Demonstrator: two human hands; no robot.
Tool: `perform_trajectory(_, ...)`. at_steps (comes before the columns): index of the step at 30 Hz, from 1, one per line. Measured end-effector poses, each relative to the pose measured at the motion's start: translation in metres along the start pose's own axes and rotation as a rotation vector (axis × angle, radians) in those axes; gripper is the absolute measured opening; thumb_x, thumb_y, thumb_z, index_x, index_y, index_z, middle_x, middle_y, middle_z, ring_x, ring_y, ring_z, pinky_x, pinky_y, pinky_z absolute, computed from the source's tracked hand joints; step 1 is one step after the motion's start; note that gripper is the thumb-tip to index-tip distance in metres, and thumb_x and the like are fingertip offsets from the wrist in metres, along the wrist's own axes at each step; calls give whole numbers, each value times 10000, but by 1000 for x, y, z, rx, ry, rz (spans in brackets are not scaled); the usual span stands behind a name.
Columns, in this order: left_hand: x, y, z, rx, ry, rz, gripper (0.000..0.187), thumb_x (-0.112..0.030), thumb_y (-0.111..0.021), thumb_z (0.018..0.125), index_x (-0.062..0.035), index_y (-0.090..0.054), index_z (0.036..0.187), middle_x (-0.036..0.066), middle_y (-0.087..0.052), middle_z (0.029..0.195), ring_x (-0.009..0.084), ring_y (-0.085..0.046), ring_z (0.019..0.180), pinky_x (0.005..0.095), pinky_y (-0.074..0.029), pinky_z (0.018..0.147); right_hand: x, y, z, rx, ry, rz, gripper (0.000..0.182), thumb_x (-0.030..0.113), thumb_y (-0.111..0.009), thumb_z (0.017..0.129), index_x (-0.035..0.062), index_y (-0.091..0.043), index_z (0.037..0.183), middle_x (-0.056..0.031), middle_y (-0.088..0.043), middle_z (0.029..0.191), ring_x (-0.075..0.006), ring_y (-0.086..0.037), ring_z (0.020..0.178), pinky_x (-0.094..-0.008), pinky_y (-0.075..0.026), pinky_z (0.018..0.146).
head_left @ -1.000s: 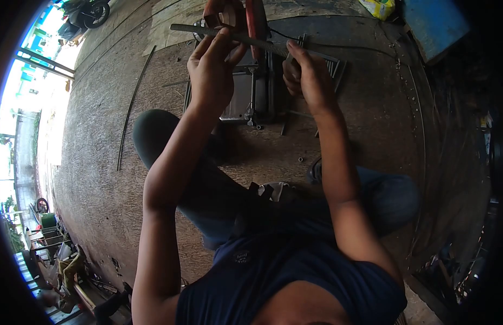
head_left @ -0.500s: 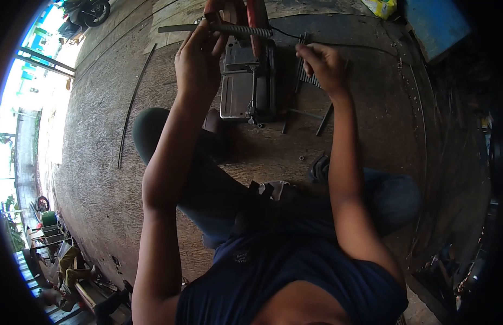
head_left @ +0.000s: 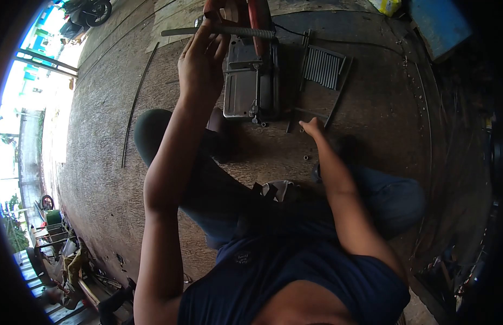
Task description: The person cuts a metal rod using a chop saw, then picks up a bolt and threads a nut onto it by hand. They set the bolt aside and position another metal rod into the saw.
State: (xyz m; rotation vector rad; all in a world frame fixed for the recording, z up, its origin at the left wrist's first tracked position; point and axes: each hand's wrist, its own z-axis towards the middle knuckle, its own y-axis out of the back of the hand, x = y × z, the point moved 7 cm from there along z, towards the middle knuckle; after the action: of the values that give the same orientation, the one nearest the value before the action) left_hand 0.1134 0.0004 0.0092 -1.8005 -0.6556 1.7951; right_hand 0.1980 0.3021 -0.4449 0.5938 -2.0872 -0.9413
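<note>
My left hand is closed around a grey metal rod, smooth at its left end and thread-like ridged at its right. It holds the rod roughly level beside the red upper part of a cut-off saw with a grey base. My right hand is low over the floor, right of the saw base, its fingers drawn together. A small bit shows at its fingertips, too small to name. Below that hand lies a small ring-shaped piece, like a nut.
Several short grey rods lie side by side right of the saw, framed by longer bars. A long thin rod lies on the left. A blue box stands back right, and a motorcycle back left.
My right hand has come down from beside the short rods to the floor nearer me, uncovering those rods. The left hand keeps hold of its rod in nearly the same place.
</note>
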Motion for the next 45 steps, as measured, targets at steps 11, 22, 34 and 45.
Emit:
perform_trajectory(11,29,-31,-20,109,162,-106,205,-158,-568,974,-1,-546,1104,76,-605,1066,149,-600,1067,258,-484,972,275,220,-184,492,960,760,230,164,-713,863,25,-708,1046,-10,-661,753,-74,-571,662,-241,-458,615)
perform_trajectory(22,67,-51,-38,135,217,-72,282,-192,-634,939,-3,-550,1130,73,-619,1043,176,-623,1010,299,-517,894,256,283,-222,-214,876,1375,187,174,-616,947,21,-657,1046,-45,-636,956,-124,-587,878,-286,-472,782)
perform_trajectory(34,-38,-46,10,390,-103,703,411,-404,-593,934,-19,-634,1070,96,-655,1007,189,-630,988,360,-488,911,200,306,-134,-200,665,1603,263,242,-560,971,13,-558,1102,-48,-570,801,-142,-617,756,-327,-578,716)
perform_trajectory(45,21,10,196,676,34,978,613,-520,-569,921,-85,-498,1346,86,-594,1186,228,-594,1089,366,-508,935,171,182,-46,170,495,1276,302,226,-539,957,-17,-611,1123,-69,-647,822,-79,-540,654,-240,-442,579)
